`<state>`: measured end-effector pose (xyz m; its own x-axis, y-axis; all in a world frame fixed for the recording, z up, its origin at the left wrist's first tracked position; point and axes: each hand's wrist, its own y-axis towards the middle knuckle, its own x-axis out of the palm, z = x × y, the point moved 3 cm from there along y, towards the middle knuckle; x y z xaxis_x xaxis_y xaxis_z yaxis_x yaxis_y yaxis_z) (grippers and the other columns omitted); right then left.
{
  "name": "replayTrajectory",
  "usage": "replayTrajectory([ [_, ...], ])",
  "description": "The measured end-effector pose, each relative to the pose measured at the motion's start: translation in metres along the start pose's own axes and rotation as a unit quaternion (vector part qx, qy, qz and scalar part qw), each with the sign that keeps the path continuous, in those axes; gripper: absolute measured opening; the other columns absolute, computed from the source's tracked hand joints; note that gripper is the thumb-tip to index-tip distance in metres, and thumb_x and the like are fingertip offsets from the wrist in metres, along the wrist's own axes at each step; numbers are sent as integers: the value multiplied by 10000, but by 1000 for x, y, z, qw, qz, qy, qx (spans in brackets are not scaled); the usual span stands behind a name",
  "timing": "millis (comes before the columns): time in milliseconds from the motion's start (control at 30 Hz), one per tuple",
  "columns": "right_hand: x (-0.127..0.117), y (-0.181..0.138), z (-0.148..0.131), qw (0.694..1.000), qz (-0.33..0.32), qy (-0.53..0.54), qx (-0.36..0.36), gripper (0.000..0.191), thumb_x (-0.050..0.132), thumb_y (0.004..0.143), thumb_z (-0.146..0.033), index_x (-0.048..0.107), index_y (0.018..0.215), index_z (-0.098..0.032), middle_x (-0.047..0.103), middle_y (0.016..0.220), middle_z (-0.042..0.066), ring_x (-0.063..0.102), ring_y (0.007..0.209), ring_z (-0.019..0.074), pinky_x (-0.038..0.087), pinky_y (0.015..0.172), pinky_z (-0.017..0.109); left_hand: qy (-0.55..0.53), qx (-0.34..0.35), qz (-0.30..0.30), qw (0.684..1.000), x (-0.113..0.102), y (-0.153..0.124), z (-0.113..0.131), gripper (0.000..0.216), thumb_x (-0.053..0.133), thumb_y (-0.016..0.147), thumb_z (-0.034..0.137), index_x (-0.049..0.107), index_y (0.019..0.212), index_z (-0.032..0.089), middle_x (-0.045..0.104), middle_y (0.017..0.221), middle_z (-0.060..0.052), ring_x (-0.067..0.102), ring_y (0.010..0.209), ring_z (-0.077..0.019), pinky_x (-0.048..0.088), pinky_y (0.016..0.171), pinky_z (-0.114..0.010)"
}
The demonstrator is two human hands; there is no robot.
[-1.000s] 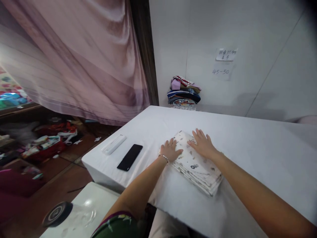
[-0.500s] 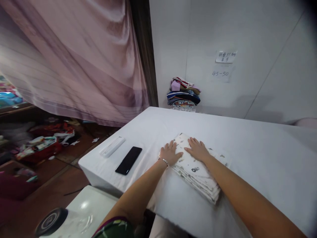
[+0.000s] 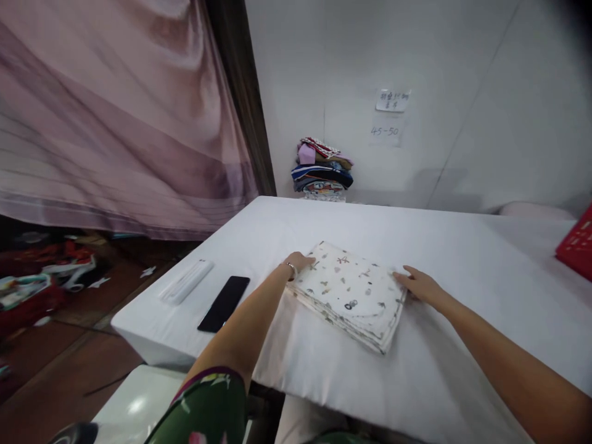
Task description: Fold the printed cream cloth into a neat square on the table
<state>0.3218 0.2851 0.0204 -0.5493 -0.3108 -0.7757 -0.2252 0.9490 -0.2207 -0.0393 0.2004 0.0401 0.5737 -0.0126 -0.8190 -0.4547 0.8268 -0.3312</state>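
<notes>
A folded white cloth with small printed figures [image 3: 348,294] lies flat on the white-covered table [image 3: 462,259]. My left hand [image 3: 300,261] rests at the cloth's far left corner, a bracelet on the wrist, its fingers curled against the edge. At the cloth's right edge is my right hand [image 3: 417,285], fingers together and touching the side of the fold. Whether either hand grips the cloth is unclear.
A black phone [image 3: 224,303] and a white remote [image 3: 185,281] lie near the table's left end. A pile of folded clothes [image 3: 320,170] sits at the far wall. A red crate [image 3: 577,242] is at the right. A pink curtain [image 3: 115,111] hangs left.
Both hands slid off the top of the folded cloth to its opposite edges, left to the far left corner, right to the right side. The view shifted right.
</notes>
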Motion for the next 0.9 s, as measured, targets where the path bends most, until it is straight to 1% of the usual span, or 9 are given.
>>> replayTrajectory([
  [133, 11, -12, 4, 991, -13, 132, 23, 870, 485, 686, -678, 321, 1365, -159, 552, 1179, 206, 640, 720, 230, 517, 582, 361, -33, -15, -22, 999, -4, 2, 2, 534, 601, 657, 540, 629, 943, 91, 631, 1087, -151, 601, 955, -267, 453, 721, -278],
  [300, 20, -12, -8, 986, 60, 157, -6, 720, 608, 653, -543, 449, 1256, -183, 580, 1114, 153, 600, 898, 261, 500, 740, 378, -83, -17, -38, 996, -15, -7, 2, 471, 624, 664, 510, 626, 917, 113, 639, 1081, -129, 582, 996, -260, 456, 717, -265],
  [400, 16, -5, -13, 970, 74, 231, -8, 686, 634, 645, -458, 451, 1243, -178, 593, 1042, 131, 608, 851, 255, 508, 710, 368, -129, -17, -59, 990, -14, -19, 1, 433, 604, 695, 502, 619, 915, 129, 666, 1024, -109, 609, 945, -243, 475, 691, -260],
  [500, 0, 13, -16, 952, 87, 294, 4, 727, 670, 605, -429, 449, 1249, -175, 548, 1110, 142, 619, 808, 250, 517, 649, 356, -195, -7, -101, 975, 4, -36, 0, 394, 510, 784, 482, 607, 939, 133, 672, 1009, -92, 635, 879, -195, 500, 680, -248],
  [567, -14, 29, -17, 948, 110, 298, 4, 771, 685, 590, -418, 425, 1278, -185, 491, 1201, 157, 618, 837, 257, 515, 662, 355, -286, -3, -158, 945, 26, -48, -1, 372, 490, 808, 447, 599, 945, 118, 669, 1012, -101, 641, 855, -176, 511, 692, -245],
  [667, -24, 52, -16, 972, 87, 216, 22, 825, 648, 641, -416, 330, 1352, -146, 464, 1253, 195, 589, 950, 305, 497, 748, 395, -349, -29, -203, 914, 47, -60, -4, 431, 562, 759, 458, 566, 997, 100, 664, 1007, -127, 645, 836, -200, 522, 690, -282],
  [733, -23, 59, -19, 994, 57, 90, 16, 786, 590, 701, -407, 314, 1358, -75, 448, 1284, 222, 501, 1100, 346, 433, 874, 439, -266, -35, -146, 952, 43, -62, -7, 538, 580, 727, 510, 517, 1092, 119, 666, 992, -121, 643, 838, -225, 517, 689, -310],
  [800, -18, 57, -31, 995, 75, -46, -46, 703, 517, 758, -390, 339, 1340, -38, 376, 1358, 218, 358, 1239, 345, 324, 988, 448, -133, 0, -30, 991, 28, -59, -3, 619, 558, 728, 543, 445, 1197, 156, 654, 1028, -107, 621, 910, -247, 496, 752, -335],
  [900, 1, 37, -60, 958, 110, -180, -193, 617, 414, 820, -412, 363, 1335, -76, 283, 1433, 156, 217, 1323, 284, 219, 1056, 418, 23, 122, 129, 984, 13, -56, 18, 556, 442, 816, 493, 386, 1271, 178, 524, 1256, -112, 482, 1152, -245, 390, 946, -350],
])
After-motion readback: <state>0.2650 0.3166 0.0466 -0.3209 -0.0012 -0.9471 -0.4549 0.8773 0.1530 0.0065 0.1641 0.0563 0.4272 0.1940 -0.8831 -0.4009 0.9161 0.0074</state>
